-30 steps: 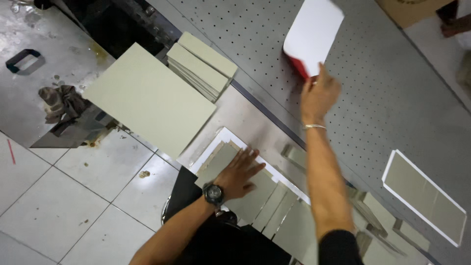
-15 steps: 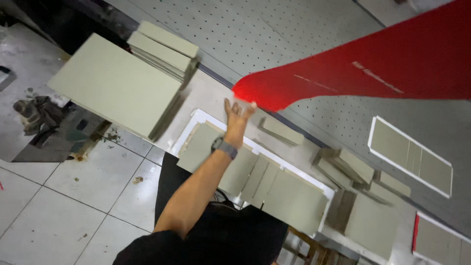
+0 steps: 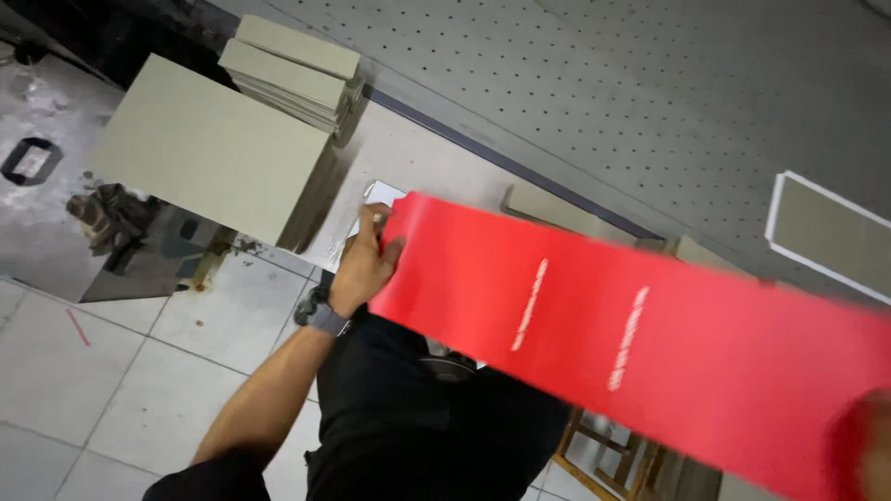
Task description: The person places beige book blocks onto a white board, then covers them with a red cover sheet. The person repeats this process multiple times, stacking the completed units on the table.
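Swinging down from two o'clock, the red sheet (image 3: pixel 613 325) now stretches flat across the lap. Left hand (image 3: pixel 364 264) pinches its nine o'clock end; right hand (image 3: pixel 858 445), at four o'clock, is too blurred to tell. Best keep it taut, edges square to the table (image 3: pixel 418 158).

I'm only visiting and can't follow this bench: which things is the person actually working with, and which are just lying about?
In use:
- red sheet, held at its near end by the left hand
- right hand, blurred at the sheet's far end

Lying about:
- large grey board
- stack of grey boards
- white-framed panel
- perforated table
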